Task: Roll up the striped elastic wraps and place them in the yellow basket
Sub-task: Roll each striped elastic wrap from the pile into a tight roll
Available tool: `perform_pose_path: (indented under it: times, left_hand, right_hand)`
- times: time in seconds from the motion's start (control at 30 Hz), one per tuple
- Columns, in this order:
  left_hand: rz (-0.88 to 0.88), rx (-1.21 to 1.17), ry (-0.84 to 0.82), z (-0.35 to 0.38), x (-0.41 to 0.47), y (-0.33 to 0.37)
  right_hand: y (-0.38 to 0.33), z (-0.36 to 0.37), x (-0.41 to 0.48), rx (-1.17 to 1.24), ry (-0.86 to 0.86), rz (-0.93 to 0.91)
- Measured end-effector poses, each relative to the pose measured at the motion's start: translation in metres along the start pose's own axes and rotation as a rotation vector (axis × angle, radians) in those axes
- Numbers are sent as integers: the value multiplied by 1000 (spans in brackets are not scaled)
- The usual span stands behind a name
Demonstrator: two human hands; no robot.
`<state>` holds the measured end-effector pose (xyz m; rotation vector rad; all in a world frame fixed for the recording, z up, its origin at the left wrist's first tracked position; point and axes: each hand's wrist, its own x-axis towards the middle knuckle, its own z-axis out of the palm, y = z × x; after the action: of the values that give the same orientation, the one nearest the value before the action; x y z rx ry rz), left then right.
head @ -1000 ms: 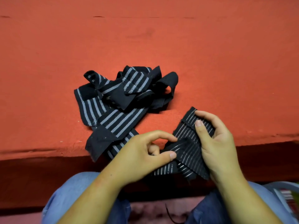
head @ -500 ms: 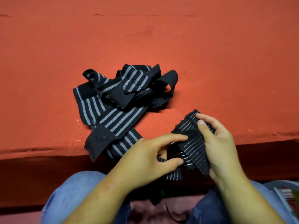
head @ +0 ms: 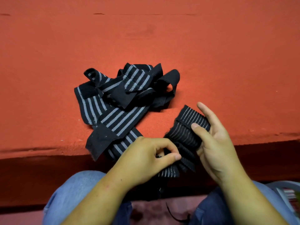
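One view only, head camera, looking down.

Two hands work a single striped wrap (head: pixel 186 132) at about 5 o'clock, at the near edge of the red counter (head: pixel 227 54). Left hand (head: pixel 146 158): grip closed, thumb and curled index pinching the wrap's bunched near end. Right hand (head: pixel 215 143): thumb pressed onto the wrap's face, pinning it against fingers that lie straight behind it, so the grip is clamped on the cloth.

Change over the last second: the right fingers, earlier hooked over the far end, have straightened and slid behind the band. The left index has curled in tight. The cloth between the hands has gathered into folds and the far end has squared up.

Judgement: a re-grip, probably setting the start of the roll. No tight coil shows yet, so this wrap is early in its step.

Pile of wraps (head: pixel 121 98) lies tangled just toward 10 o'clock from centre, unmoved, one strap trailing toward the left wrist. Several are still unrolled, so most of the task remains.

Yellow basket: not in view. Blue jeans (head: pixel 69 192) at 6 to 7 o'clock.
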<state>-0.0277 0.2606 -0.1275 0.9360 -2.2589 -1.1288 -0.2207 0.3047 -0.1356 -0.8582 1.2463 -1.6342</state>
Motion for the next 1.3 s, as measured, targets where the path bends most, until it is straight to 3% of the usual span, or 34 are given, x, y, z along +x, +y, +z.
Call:
perform_pose_path:
  times: [0.13, 0.23, 0.5, 0.7, 0.83, 1.3]
  left_hand:
    - [-47, -255, 126, -6, 1, 2]
    - [-73, -347, 187, -10, 1, 3]
    - [-32, -291, 246, -11, 3, 8]
    - [-93, -133, 98, -6, 0, 1]
    - [-77, -227, 238, -10, 0, 5]
    - [-20, -322, 253, -13, 0, 2]
  right_hand:
    - [-5, -3, 0, -122, -14, -32]
    - [-8, -5, -2, -76, -60, 20]
    - [-12, 0, -5, -136, -172, 52]
    - [-7, 4, -6, 53, -160, 47]
    - [-10, 5, -7, 116, -181, 81]
    - [-11, 1, -11, -258, -219, 17]
